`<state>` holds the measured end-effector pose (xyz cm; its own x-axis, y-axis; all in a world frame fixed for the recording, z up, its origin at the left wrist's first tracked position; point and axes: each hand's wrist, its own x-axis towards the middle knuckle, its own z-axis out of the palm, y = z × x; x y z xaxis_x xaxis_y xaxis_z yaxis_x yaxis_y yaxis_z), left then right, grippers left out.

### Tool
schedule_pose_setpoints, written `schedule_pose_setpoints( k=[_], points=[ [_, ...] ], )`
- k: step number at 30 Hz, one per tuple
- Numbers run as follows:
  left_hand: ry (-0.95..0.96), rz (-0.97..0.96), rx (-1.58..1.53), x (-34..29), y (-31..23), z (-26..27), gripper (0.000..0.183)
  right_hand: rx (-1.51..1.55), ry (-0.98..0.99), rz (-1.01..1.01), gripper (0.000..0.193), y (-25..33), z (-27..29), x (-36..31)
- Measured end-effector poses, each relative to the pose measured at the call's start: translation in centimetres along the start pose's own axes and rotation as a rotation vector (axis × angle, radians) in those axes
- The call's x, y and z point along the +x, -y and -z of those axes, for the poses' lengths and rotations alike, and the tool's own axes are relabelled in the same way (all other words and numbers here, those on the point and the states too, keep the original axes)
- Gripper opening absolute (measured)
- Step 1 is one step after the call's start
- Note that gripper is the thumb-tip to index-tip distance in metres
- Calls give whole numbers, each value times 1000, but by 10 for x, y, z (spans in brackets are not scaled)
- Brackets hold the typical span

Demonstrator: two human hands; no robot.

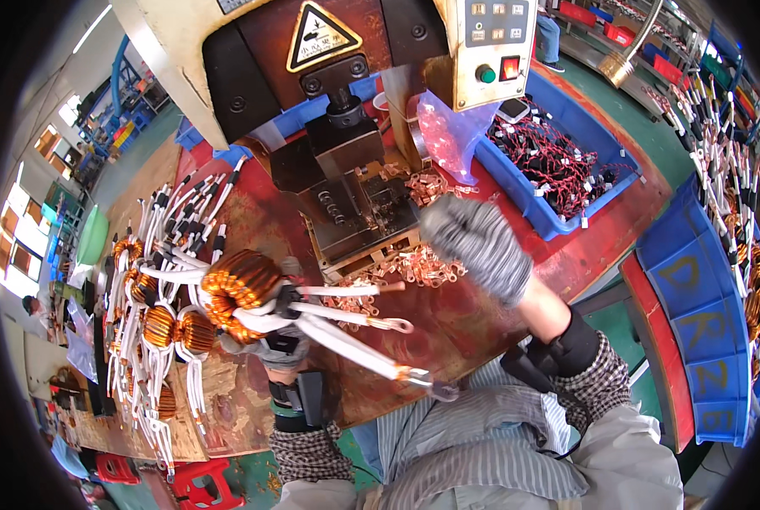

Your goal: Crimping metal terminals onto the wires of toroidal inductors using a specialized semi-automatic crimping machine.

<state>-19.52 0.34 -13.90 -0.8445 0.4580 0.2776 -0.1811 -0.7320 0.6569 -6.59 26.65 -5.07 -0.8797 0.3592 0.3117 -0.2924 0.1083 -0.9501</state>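
Note:
My left hand (280,347), in a grey glove, is closed around a toroidal coil (242,293) wound with copper wire. Thick white-sleeved leads stick out from it to the right, some tipped with copper lugs; the coil covers most of the fingers. My right hand (479,246), in a striped grey glove, has its fingers curled together just right of the press die (346,217). Whatever is in those fingers is hidden. Loose copper lugs (422,265) lie on the red table (431,327) beside that hand and in front of the die.
Several more copper coils (161,327) with white leads are heaped at left. The press (325,42) stands straight ahead. Behind my right hand are a clear bag (448,136) and a blue tray (554,223) of red-black wires. Another blue bin (694,297) holds coils at far right.

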Motion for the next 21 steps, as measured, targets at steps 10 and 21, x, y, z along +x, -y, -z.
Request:
schedule_pose_setpoints(
  k=[10, 21],
  points=[
    [-60, -204, -56, 17, -17, 3, 65, -1367, 281, 41, 26, -32, -16, -1],
    [554, 200, -632, 72, -12, 39, 10, -511, 303, -106, 12, -41, 3, -2]
  ],
)
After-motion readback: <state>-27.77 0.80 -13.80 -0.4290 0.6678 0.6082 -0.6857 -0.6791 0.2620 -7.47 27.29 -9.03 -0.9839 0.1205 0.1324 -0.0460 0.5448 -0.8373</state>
